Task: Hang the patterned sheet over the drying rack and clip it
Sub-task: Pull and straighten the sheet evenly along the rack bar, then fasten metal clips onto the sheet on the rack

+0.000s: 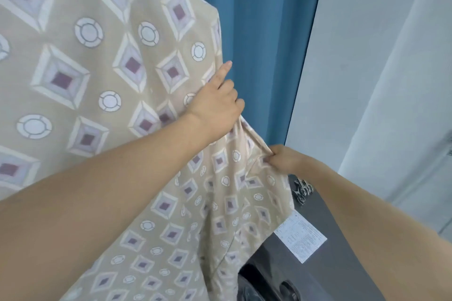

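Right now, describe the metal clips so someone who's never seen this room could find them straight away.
Start at the blue curtain and follow it down to the dark grey appliance top at lower right. The metal clips lie bunched at its far edge, just right of the patterned sheet. They are shiny silver, unlike the flat white label nearer you.

Patterned sheet point(102, 76) beige, printed with cream-bordered lilac diamonds with maroon centres and white segmented rings, curtain point(266, 32) solid blue, wall point(362, 56) pale grey, appliance top point(325, 264) dark grey, label point(300, 237) white with fine print, clips point(302, 190) silver metal
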Demonstrator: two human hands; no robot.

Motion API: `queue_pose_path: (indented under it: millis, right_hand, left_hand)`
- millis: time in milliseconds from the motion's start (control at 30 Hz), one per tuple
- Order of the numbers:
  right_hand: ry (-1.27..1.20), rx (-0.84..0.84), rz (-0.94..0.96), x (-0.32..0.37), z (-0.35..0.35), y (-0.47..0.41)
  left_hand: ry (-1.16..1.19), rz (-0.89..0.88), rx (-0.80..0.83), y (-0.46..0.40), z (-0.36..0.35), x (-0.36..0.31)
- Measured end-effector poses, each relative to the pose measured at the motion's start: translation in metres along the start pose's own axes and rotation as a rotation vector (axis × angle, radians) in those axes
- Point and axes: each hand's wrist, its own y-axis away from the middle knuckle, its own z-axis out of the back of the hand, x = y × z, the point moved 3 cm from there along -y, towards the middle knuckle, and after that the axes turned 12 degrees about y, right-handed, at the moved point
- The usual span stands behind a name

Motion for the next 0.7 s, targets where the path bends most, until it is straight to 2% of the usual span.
queue_pose_path:
  millis: [133, 267, 333, 400, 533, 700]
  right_hand:
    - [0.03, 0.157, 0.035, -0.028, -0.009, -0.014]
    - [-0.001, -0.02, 0.021, -0.055, -0.007, -0.029]
    - [-0.02, 0.0, 0.012, -0.082, -0.002, -0.034]
    - [-0.058, 0.04, -0.073, -0.122, 0.0, -0.039]
    - [-0.084, -0.026, -0.261, -0.202, -0.006, -0.063]
    - [-0.042, -0.049, -0.367, -0.272, -0.036, -0.112]
  left_hand:
    - [0.099, 0.084, 0.015, -0.027, -0.009, -0.009]
    - [0.312, 0.137, 0.148, -0.049, -0.032, -0.044]
    - [0.468, 0.149, 0.221, -0.062, -0.051, -0.071]
    - [0.624, 0.156, 0.257, -0.08, -0.069, -0.099]
    - [0.992, 0.213, 0.418, -0.119, -0.116, -0.157]
    - [1.333, 0.317, 0.632, -0.151, -0.201, -0.243]
